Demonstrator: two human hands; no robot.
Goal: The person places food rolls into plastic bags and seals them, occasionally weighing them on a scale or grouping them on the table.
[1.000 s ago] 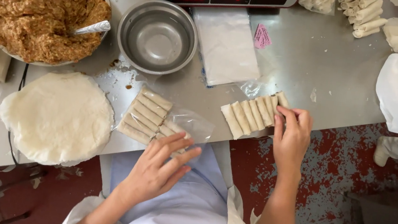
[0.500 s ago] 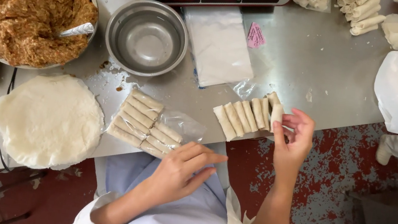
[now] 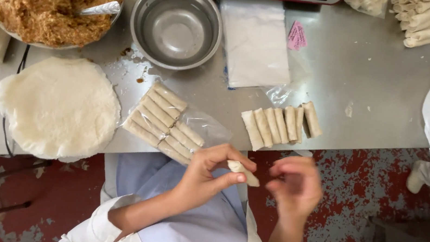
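My left hand (image 3: 208, 172) pinches one pale roll (image 3: 243, 172) between thumb and fingertips, just off the table edge (image 3: 277, 150) above my lap. My right hand (image 3: 297, 186), blurred and empty, curls loosely beside it. Past the edge lie a row of rolls (image 3: 280, 124) and a bagged bundle (image 3: 163, 123), with bare steel between them.

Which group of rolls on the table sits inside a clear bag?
The left group of rolls, beside the wrapper stack; the right row lies bare on the table.
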